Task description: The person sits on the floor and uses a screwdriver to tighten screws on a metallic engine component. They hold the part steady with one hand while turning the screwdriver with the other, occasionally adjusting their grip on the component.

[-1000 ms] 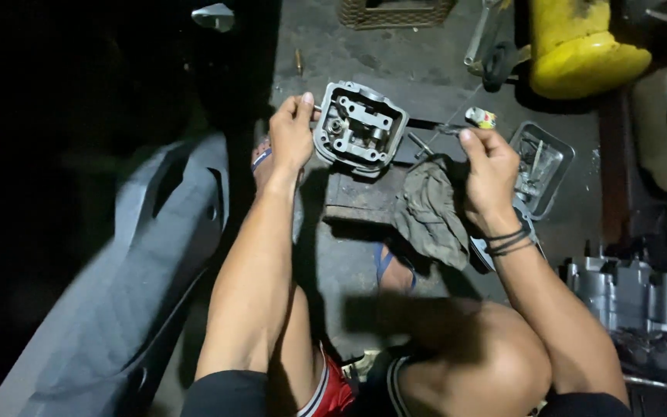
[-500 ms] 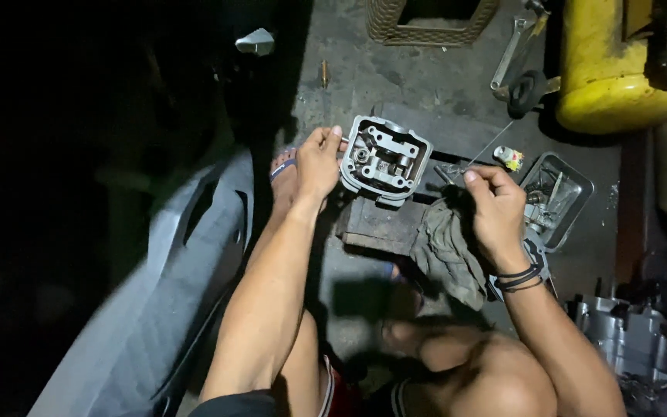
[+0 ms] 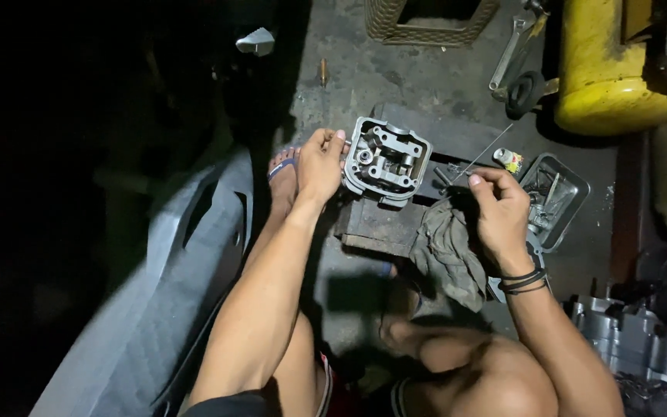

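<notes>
Left hand (image 3: 319, 164) clamps the edge of the grey cylinder head (image 3: 384, 161) sitting on the wooden block (image 3: 376, 226), right hand (image 3: 497, 207) pinches a thin wire (image 3: 482, 153) beside it, so I'd say the job's mid-way, head bare, loose parts waiting in the metal tray (image 3: 573, 202).

A yellow tank (image 3: 610, 66) lies at the top right on the concrete floor (image 3: 364, 85), with a wrench (image 3: 506, 55) and a black ring (image 3: 524, 93) just beside it. A woven basket (image 3: 431, 17) sits at the top edge. A small metal tray (image 3: 556, 199) holding parts rests at right, a small bottle (image 3: 509, 160) near it. A grey plastic panel (image 3: 156, 309) stretches along the left. Grey engine parts (image 3: 642, 340) crowd the lower right corner.
</notes>
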